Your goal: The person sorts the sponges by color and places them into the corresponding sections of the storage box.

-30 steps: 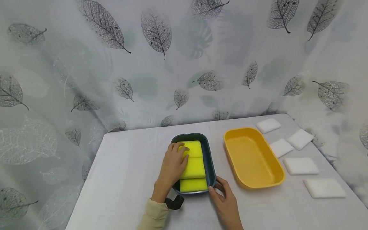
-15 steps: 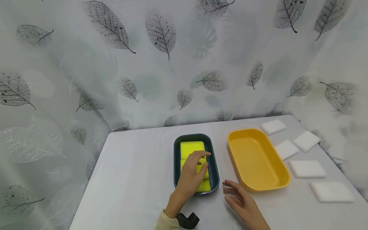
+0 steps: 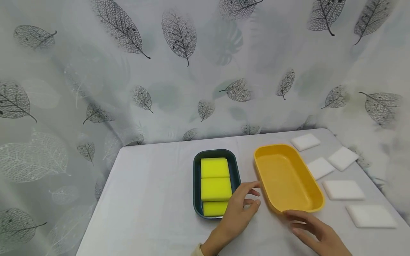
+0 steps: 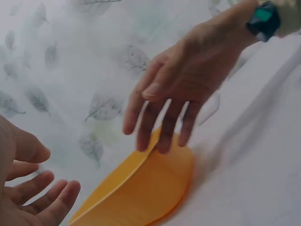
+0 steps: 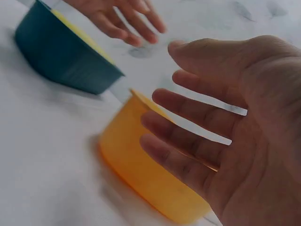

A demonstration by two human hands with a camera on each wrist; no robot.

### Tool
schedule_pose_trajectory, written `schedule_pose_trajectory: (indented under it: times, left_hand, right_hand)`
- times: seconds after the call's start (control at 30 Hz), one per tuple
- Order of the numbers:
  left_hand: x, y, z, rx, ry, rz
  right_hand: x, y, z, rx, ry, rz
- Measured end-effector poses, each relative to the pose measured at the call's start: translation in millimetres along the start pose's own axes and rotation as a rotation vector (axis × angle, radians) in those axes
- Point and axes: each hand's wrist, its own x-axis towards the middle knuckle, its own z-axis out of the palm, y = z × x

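An orange-yellow tray (image 3: pixel 285 177) stands in the middle right of the head view. My left hand (image 3: pixel 238 208), fingers loosely bent and holding nothing, is at its left side, fingertips right by the rim. At the tray's near end is my right hand (image 3: pixel 315 231), its fingertips close to the near rim. Both wrist views show the palms with spread, relaxed fingers on either side of the tray. To the left a dark green tray (image 3: pixel 198 192) holds several yellow sponges (image 3: pixel 216 188) in a column; my left hand covers its near right corner.
Several white sponge pads (image 3: pixel 342 190) lie along the right side of the white table (image 3: pixel 153 199). A leaf-printed curtain (image 3: pixel 173 81) hangs behind the table's far edge.
My left hand has left the sponges in the green tray and moved right to the orange-yellow tray. My right hand has let go of the green tray's corner and moved right too.
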Motion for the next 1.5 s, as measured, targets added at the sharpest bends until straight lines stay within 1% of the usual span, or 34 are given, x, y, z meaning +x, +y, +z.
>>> schedule_pose_trajectory:
  times: [0.07,0.1,0.13,0.2,0.27,0.3,0.4,0.47,0.53,0.63,0.7,0.77,0.83,0.97,1.03,1.2,1.33,1.43,1.5]
  left_hand:
    - [-0.5,-0.1,7.1,-0.023,-0.006,-0.005]
    - [-0.4,-0.9,10.8,-0.032,-0.005,-0.004]
    - [-0.2,-2.2,14.4,-0.039,-0.001,0.000]
    - [0.2,-6.1,22.3,-0.048,0.012,0.003]
    - [1.0,-11.5,30.7,-0.057,0.033,-0.004]
    - [1.5,-14.3,34.9,-0.065,0.048,-0.020]
    - [4.3,-21.8,47.1,-0.096,0.105,-0.085]
    - [7.7,-25.2,54.5,-0.122,0.157,-0.140]
    - [12.4,-27.9,60.8,-0.146,0.217,-0.179]
    - [19.8,-31.9,68.4,-0.186,0.308,-0.210]
    - [23.4,-35.5,72.9,-0.216,0.351,-0.222]
    - [25.3,-39.2,76.3,-0.252,0.370,-0.232]
    - [26.1,-42.9,78.8,-0.275,0.378,-0.234]
    - [27.5,-49.1,80.3,-0.293,0.397,-0.210]
    - [29.5,-51.6,80.3,-0.298,0.409,-0.193]
    - [35.0,-54.7,79.9,-0.316,0.425,-0.155]
    - [35.4,-57.3,80.7,-0.330,0.424,-0.116]
    - [34.4,-59.8,81.3,-0.356,0.412,-0.103]
    - [34.1,-61.2,81.6,-0.370,0.404,-0.102]
  right_hand:
    - [-3,2,-9,-0.074,0.091,-0.095]
    - [-5,3,-14,-0.095,0.121,-0.137]
    - [-5,4,-18,-0.110,0.150,-0.164]
    - [-5,6,-27,-0.127,0.216,-0.191]
    - [-3,9,-36,-0.133,0.288,-0.199]
    - [-2,11,-39,-0.128,0.326,-0.206]
    - [5,18,-51,-0.102,0.453,-0.212]
    - [10,22,-58,-0.094,0.528,-0.203]
    - [15,27,-66,-0.108,0.593,-0.194]
    - [25,34,-78,-0.180,0.659,-0.193]
    - [31,39,-86,-0.224,0.676,-0.198]
    - [36,44,-91,-0.285,0.669,-0.169]
    - [40,48,-96,-0.323,0.639,-0.120]
    - [49,54,-107,-0.393,0.514,0.021]
    - [54,57,-115,-0.410,0.454,0.070]
    - [66,66,-134,-0.437,0.349,0.143]
    - [74,68,-142,-0.465,0.272,0.194]
    - [76,68,-146,-0.499,0.235,0.209]
    - [76,70,-149,-0.510,0.225,0.230]
